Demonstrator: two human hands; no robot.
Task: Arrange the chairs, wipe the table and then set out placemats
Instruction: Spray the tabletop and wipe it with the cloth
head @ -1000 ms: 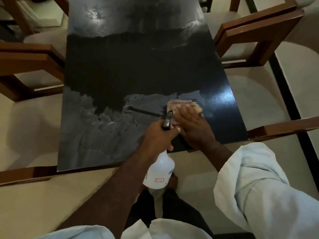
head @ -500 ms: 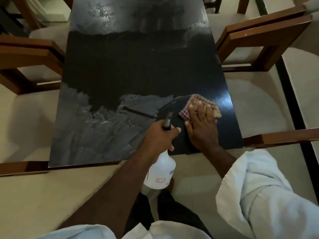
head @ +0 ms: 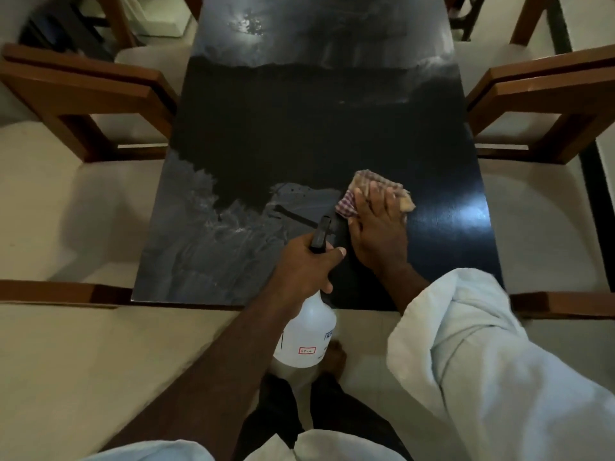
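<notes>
Dark and glossy, the rectangular black tabletop [head: 299,128] runs its long axis from lower centre up the frame, between brown wooden chairs [head: 83,91]. I see the right hand [head: 377,234] laid flat, fingers straight, pressing a red-checked cloth [head: 347,207] right of centre, spreading pressure for wiping, I judge. The left hand [head: 304,267] grips a white plastic spray bottle [head: 306,334], nozzle pointing up-frame toward the smears [head: 213,247].

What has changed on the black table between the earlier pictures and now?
The right hand, pressing flat on the checked cloth, slid it to the right and then farther from the near edge of the black glossy table. The left hand keeps gripping the white plastic spray bottle; the wooden chairs have not moved.
</notes>
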